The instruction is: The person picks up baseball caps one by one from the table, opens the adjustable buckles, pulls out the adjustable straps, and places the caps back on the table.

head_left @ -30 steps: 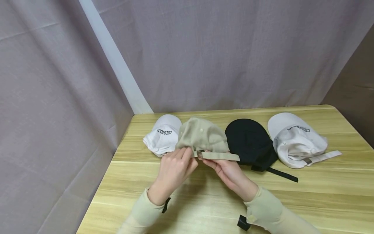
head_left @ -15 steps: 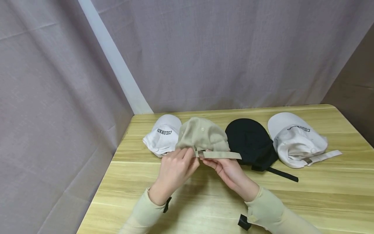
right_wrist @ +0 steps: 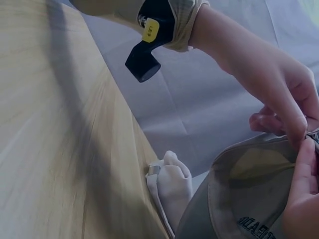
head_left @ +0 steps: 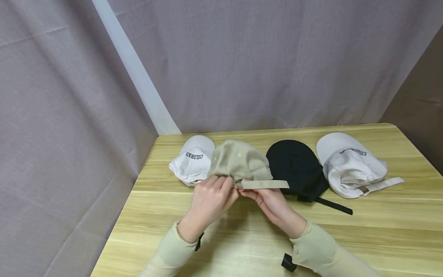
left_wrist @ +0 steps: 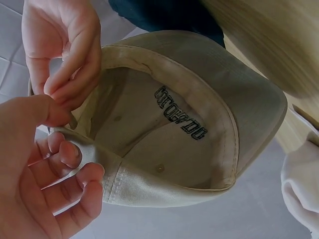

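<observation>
Clearly, the head view holds four caps in a row over one wooden table [head_left: 367, 234]: one beige cap [head_left: 240, 161], one black cap [head_left: 292, 165] and two white caps, a left one [head_left: 192, 163] and a right one [head_left: 358, 169]. Two hands are on the beige cap, second from the left. The left hand [head_left: 212, 196] grips its back edge beside the one buckle [head_left: 238, 184], and the right hand [head_left: 271, 204] pinches narrowly from the other side, under the loose strap [head_left: 264, 184]. Three loose strap ends show in all (beige, black and the right white cap's), each pointing right.

In the left wrist view, the beige cap shows its inside, with one line of dark lettering [left_wrist: 179, 113] and one brim [left_wrist: 224, 84]. Both hands meet at the back edge; the left thumb bends in and the other fingers curl loosely. Which fingertip holds the buckle cannot be told.

In the right wrist view, two hands close together on that edge at the right, near one white cap below. One black wrist device [right_wrist: 152, 45] with one yellow label [right_wrist: 150, 30] sits on the left sleeve [right_wrist: 184, 25].
</observation>
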A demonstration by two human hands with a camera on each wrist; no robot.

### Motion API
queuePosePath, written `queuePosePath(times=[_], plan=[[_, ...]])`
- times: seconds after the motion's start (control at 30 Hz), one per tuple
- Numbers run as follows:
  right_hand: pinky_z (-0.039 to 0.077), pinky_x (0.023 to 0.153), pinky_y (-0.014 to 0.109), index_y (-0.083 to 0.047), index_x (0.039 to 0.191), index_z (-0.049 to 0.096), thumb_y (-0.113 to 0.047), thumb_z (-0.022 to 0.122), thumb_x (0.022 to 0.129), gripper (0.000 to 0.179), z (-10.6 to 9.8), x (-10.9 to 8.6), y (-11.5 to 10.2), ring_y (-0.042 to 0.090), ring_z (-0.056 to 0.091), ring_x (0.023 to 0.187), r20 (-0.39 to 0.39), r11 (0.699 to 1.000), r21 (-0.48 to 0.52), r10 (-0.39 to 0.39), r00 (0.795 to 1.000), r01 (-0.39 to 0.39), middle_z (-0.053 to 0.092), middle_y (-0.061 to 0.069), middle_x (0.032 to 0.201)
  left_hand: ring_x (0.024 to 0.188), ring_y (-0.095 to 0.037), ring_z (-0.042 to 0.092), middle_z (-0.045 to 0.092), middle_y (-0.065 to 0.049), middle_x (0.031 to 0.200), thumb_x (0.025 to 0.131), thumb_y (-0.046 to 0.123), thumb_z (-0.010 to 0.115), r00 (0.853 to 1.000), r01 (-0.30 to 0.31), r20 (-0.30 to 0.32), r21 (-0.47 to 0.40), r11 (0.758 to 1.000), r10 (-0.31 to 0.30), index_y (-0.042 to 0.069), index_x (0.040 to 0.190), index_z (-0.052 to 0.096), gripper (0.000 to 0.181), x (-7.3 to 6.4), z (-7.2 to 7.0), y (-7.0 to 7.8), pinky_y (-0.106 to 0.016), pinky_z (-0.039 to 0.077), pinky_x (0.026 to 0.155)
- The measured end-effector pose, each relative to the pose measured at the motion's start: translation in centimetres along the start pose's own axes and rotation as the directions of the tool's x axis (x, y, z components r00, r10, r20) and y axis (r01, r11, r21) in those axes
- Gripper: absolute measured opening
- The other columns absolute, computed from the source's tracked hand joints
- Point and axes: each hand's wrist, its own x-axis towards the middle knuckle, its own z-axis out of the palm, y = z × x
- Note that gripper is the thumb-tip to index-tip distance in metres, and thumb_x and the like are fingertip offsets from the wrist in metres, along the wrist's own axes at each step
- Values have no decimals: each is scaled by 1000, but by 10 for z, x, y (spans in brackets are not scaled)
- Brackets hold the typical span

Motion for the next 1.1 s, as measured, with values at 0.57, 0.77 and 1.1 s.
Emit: queuePosePath(times=[0.57,0.77,1.1], plan=[[55,85,22,-10,107,74,-10,64,98,14,7,-6,6,12,72,95,-102,999,-7,-53,993,53,72,5,105,49,-12,37,40,7,56,84,14,53,999,33,-16,19,999,-33,14,69,47,16,-2,1,1,-23,34,41],[54,88,23,-10,109,70,-11,66,97,12,13,-6,6,15,71,100,-211,999,37,-7,977,15,71,6,107,47,-11,35,38,7,54,85,13,54,999,-1,-37,36,999,2,14,67,47,19,-1,1,3,-22,32,42],[53,90,24,-10,112,71,-12,64,99,15,9,-7,5,14,70,102,-129,998,30,-58,990,62,70,4,110,46,-11,37,40,7,54,84,12,54,998,11,-60,54,998,-8,13,68,48,17,-2,-1,0,-22,33,40]])
